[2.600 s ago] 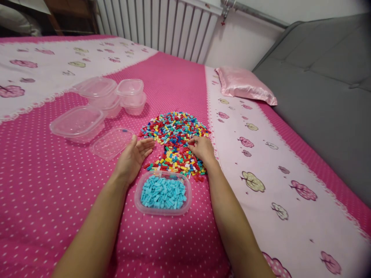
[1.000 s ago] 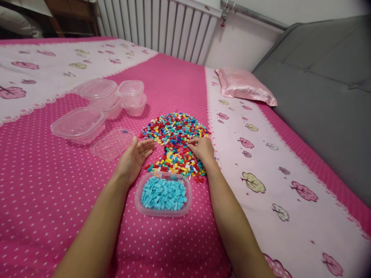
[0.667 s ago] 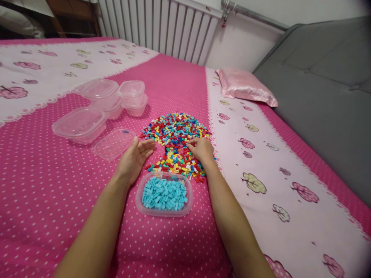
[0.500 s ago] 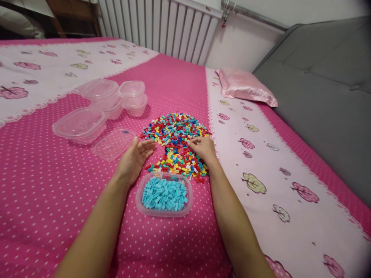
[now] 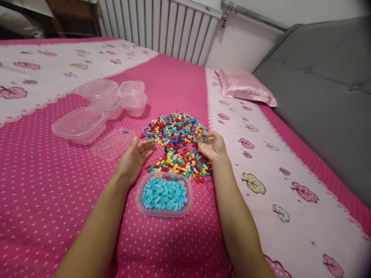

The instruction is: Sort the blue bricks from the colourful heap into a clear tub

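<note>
Small building bricks of many colours lie in a heap on the bed, its near part spreading towards me. At the heap's right edge my right hand is turned palm up, its fingers curled around a few light blue bricks; how many is hard to make out. My left hand rests open at the left side of the heap, fingers stretched out and holding nothing. Between my forearms stands a clear plastic box filled with light blue bricks.
A clear lid lies left of my left hand. Beyond it stand several clear plastic boxes, some stacked. A pink pillow lies at the back right beside the grey headboard. A radiator runs along the wall.
My right hand has lifted off the heap and turned from palm down to palm up, with light blue bricks showing in its fingers. My left hand has stayed put.
</note>
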Demonstrator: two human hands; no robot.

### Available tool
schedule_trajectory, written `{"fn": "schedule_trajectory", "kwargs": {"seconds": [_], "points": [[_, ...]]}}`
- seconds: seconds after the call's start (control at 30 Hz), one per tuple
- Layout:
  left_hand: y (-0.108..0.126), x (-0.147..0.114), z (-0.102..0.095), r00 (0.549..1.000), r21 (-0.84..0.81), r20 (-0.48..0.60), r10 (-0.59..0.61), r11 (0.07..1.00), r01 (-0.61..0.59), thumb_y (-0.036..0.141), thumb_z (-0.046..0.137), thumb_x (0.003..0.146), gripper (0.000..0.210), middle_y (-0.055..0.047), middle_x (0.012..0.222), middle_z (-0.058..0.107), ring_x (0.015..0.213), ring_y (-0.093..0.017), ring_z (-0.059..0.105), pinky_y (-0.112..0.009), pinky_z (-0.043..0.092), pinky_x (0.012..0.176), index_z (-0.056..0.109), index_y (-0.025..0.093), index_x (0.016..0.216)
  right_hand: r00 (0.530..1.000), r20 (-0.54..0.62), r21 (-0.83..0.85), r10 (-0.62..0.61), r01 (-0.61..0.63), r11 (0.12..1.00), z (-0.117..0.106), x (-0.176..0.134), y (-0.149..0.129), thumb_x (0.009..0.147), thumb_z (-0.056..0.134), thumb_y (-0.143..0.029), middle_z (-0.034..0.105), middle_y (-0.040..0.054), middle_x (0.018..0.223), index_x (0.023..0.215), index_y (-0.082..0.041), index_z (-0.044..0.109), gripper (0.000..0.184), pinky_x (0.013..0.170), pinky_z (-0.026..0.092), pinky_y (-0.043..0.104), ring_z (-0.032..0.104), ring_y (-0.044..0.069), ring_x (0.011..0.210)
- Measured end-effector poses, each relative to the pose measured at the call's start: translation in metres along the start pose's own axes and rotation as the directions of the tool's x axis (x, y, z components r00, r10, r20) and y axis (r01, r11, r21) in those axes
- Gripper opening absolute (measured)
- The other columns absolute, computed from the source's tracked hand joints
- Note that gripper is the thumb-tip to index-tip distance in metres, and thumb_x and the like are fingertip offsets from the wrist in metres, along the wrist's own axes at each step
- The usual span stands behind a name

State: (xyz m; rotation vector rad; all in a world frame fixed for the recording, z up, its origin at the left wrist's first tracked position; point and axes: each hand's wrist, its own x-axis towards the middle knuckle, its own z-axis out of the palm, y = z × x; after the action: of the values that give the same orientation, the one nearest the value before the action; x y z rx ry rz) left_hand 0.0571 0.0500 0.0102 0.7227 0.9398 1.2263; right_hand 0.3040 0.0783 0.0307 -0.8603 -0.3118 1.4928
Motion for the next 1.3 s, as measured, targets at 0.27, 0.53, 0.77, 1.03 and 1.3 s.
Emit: {"fn": "schedule_trajectory", "kwargs": {"seconds": [0.27,0.53,0.77,1.03,1.3], "points": [[0.0,0.0,0.0,1.0,-0.014,-0.004,-0.002,1.0,0.002,0.057,0.05,0.085,0.047,-0.01,0.093,0.072,0.102,-0.022,0.062,-0.031,0.043,0.096,0.073,0.016,0.081,0.998,0.031,0.053,0.047,-0.048,0.997,-0.003,0.0,-0.003,0.062,0.044,-0.004,0.068,0.006,0.087,0.084,-0.018,0.056,0.029,0.086,0.059,0.028,0.066,0.016,0.103],[0.0,0.001,0.0,1.0,-0.015,-0.005,-0.005,1.0,0.005,0.056,0.049,0.086,0.047,-0.01,0.092,0.072,0.103,-0.022,0.063,-0.032,0.044,0.096,0.073,0.015,0.082,0.999,0.013,0.008,0.043,-0.043,0.999,-0.002,-0.002,-0.008,0.062,0.036,0.011,0.068,0.0037,0.098,0.093,-0.018,0.057,0.047,0.088,0.057,0.026,0.062,0.014,0.113],[0.0,0.001,-0.001,1.0,-0.024,0.005,-0.007,1.0,0.008,0.053,0.046,0.089,0.048,-0.01,0.094,0.071,0.1,-0.021,0.063,-0.03,0.044,0.095,0.073,0.014,0.083,0.994,0.068,0.047,0.09,-0.094,0.995,0.0,-0.005,-0.01,0.074,0.038,0.011,0.067,0.0097,0.108,0.095,-0.013,0.057,0.038,0.087,0.056,0.02,0.057,0.018,0.121],[-0.002,0.002,-0.002,1.0,-0.029,0.006,-0.007,1.0,0.007,0.055,0.048,0.087,0.047,-0.009,0.093,0.072,0.1,-0.021,0.063,-0.03,0.043,0.095,0.074,0.015,0.082,0.991,0.06,0.008,0.117,-0.118,0.993,0.006,-0.011,-0.01,0.088,0.036,0.004,0.071,0.0062,0.092,0.096,-0.015,0.056,0.029,0.069,0.057,0.008,0.069,0.011,0.1],[-0.001,0.002,-0.001,1.0,-0.029,0.003,-0.007,1.0,0.007,0.056,0.05,0.085,0.047,-0.009,0.091,0.073,0.1,-0.021,0.063,-0.031,0.044,0.095,0.074,0.016,0.081,0.982,0.175,-0.104,0.066,-0.048,0.993,0.012,-0.016,-0.001,0.087,0.042,0.002,0.073,0.0047,0.085,0.091,-0.015,0.059,0.024,0.074,0.057,0.01,0.072,0.01,0.085]]}}
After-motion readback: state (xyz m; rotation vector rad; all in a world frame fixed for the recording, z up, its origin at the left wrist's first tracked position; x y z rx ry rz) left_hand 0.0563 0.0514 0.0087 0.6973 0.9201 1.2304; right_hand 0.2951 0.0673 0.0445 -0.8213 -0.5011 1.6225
